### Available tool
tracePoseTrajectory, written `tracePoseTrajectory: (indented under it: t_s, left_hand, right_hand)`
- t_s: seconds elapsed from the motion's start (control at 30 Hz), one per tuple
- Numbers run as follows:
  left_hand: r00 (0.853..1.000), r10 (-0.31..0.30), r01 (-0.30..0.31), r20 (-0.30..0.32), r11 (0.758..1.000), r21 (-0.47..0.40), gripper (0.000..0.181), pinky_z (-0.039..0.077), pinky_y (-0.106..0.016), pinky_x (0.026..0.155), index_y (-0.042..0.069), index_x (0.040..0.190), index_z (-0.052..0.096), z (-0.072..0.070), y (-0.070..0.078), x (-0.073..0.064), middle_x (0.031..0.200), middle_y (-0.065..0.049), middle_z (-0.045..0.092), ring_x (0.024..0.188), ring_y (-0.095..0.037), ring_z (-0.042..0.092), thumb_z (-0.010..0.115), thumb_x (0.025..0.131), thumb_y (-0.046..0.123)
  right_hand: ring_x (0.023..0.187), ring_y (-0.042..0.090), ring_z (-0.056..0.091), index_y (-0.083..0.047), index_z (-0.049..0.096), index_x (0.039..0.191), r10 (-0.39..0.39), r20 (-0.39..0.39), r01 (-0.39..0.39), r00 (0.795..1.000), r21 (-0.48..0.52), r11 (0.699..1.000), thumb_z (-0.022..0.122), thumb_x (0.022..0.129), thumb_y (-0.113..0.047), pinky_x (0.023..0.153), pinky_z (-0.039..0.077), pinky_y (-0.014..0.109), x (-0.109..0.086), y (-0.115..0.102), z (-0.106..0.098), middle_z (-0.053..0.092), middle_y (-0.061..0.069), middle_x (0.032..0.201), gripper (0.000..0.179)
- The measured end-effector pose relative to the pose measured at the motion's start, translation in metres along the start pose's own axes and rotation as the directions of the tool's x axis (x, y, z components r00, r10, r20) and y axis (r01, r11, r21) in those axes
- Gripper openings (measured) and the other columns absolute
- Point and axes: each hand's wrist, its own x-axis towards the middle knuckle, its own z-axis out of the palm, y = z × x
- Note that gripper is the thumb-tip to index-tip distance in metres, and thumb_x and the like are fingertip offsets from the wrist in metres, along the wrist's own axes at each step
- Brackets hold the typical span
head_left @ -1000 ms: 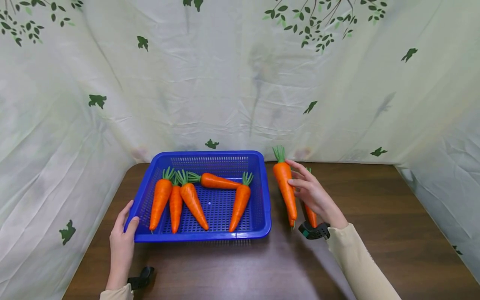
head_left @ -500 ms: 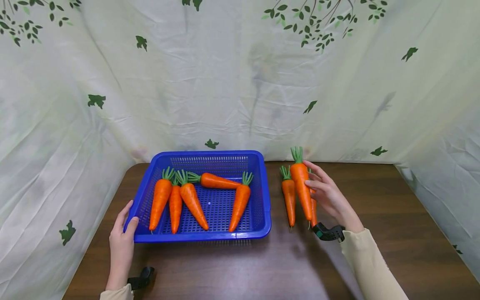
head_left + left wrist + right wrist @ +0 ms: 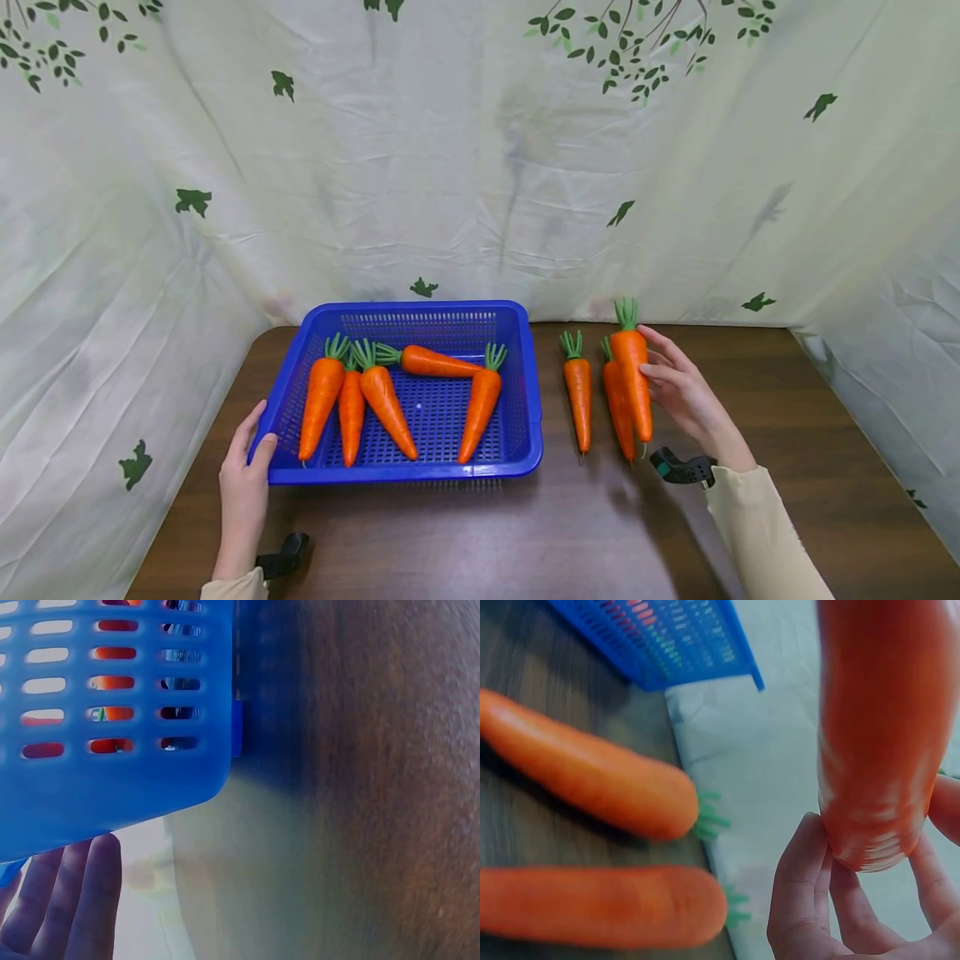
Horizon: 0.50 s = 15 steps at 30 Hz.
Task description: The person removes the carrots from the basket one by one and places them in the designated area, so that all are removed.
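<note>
A blue plastic basket [image 3: 405,475] stands on the table with several carrots in it, one a carrot [image 3: 482,417] near its right side. My left hand [image 3: 246,479] grips the basket's left rim, thumb on top; in the left wrist view its fingers [image 3: 94,900] lie against the outer wall. My right hand [image 3: 693,404] holds a carrot [image 3: 633,383] near its leafy top, raised above the table. The right wrist view shows fingers and thumb around the held carrot [image 3: 889,750]. Just left of it lies another carrot [image 3: 617,408], partly covered, and further left a third carrot [image 3: 577,400].
A brown wooden table [image 3: 787,467] carries everything. Behind it hangs a pale cloth [image 3: 465,167] with printed leaves, meeting the table's back edge. Wrist cameras sit on both arms, one a black device [image 3: 682,467] at the right wrist.
My right hand has moved right with a carrot, after setting one down beside the basket's right side. The carrot it passed over shows more now. The left hand and basket stay put.
</note>
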Motion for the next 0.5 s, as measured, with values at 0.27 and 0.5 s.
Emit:
tracePoseTrajectory:
  t_s: [0.27, 0.5]
  left_hand:
    - [1.000, -0.002, 0.002, -0.010, 1.000, -0.018, 0.048, 0.031, -0.041, 0.108, 0.024, 0.149, 0.036, 0.001, 0.000, 0.000, 0.150, -0.005, 0.036, 0.130, -0.024, 0.037, 0.042, 0.102, 0.030]
    - [1.000, -0.005, 0.005, -0.009, 1.000, -0.021, 0.048, 0.027, -0.047, 0.109, 0.024, 0.150, 0.035, 0.001, -0.001, 0.001, 0.151, -0.006, 0.034, 0.135, -0.027, 0.033, 0.042, 0.102, 0.030]
  right_hand:
    - [0.100, 0.017, 0.059, -0.015, 0.029, 0.149, 0.008, -0.011, -0.008, 1.000, 0.015, 1.000, 0.034, 0.101, 0.002, 0.084, 0.050, 0.030, -0.009, 0.002, -0.015, 0.051, 0.004, 0.125, 0.051]
    - [0.102, 0.016, 0.058, -0.016, 0.028, 0.150, 0.016, -0.027, -0.016, 1.000, 0.027, 1.000, 0.035, 0.101, 0.002, 0.083, 0.049, 0.029, -0.013, 0.006, -0.026, 0.051, 0.003, 0.125, 0.052]
